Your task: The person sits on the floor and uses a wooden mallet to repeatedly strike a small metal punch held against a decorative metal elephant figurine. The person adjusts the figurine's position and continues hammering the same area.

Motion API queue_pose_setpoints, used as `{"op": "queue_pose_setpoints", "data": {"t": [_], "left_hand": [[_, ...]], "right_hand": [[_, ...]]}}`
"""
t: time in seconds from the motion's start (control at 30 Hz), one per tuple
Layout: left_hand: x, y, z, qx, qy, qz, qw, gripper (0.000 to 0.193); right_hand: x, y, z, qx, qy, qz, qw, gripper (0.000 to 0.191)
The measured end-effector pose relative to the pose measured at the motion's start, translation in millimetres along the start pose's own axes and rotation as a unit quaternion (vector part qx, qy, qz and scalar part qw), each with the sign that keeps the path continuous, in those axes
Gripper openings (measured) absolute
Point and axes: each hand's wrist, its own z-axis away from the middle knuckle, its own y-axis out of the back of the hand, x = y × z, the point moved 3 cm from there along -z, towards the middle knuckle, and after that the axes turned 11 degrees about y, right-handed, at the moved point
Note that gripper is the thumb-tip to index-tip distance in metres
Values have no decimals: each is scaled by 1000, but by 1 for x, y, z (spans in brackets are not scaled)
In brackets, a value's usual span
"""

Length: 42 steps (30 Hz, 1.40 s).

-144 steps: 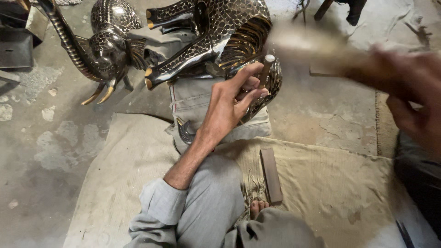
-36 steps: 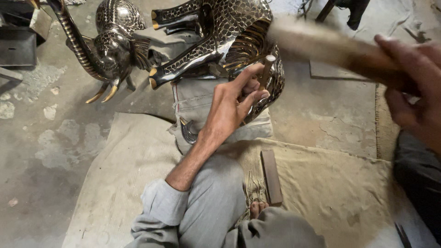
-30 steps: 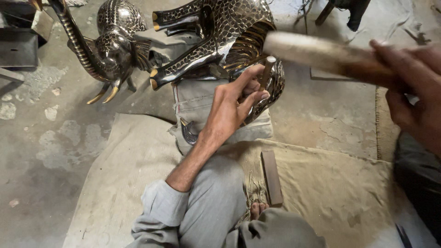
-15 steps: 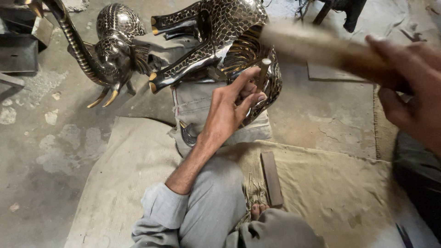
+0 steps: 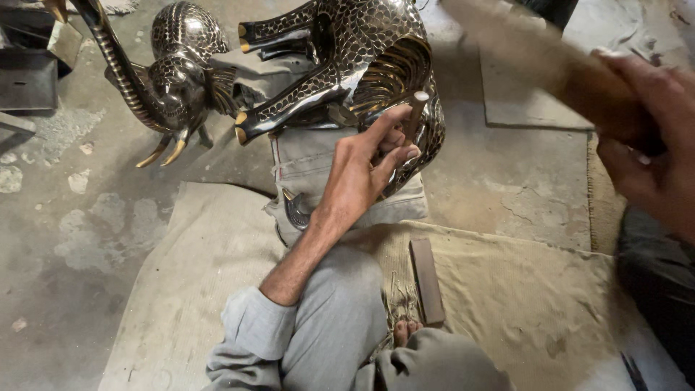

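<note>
Head view: fingers point(image 5: 391, 141) pinch chisel point(image 5: 414, 116) against scaly metal elephant point(image 5: 347, 51).

You're sitting in a craft workshop, working at floor level: a stained, cracked concrete floor point(image 5: 507, 166), a burlap mat point(image 5: 521, 304) under your legs, and at twelve o'clock a patterned metal elephant figure point(image 5: 347, 51) lying on its side.
</note>
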Motion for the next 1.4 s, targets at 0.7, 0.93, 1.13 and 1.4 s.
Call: {"op": "queue_pose_setpoints", "data": {"t": [0.7,0.93,1.13,1.4], "left_hand": [[-2,-1,3,24,-11,11,1000,52],[-2,0,3,29,-6,-13,999,54],[1,3,6,39,-9,-26,999,55],[5,5,5,4,13,16,1000,51]], "right_hand": [[-3,1,-7,-32,24,66,997,65],[-8,1,-7,-54,12,71,996,68],[-7,1,-7,-75,31,103,991,68],[-8,-3,-3,-104,50,138,984,65]]}}
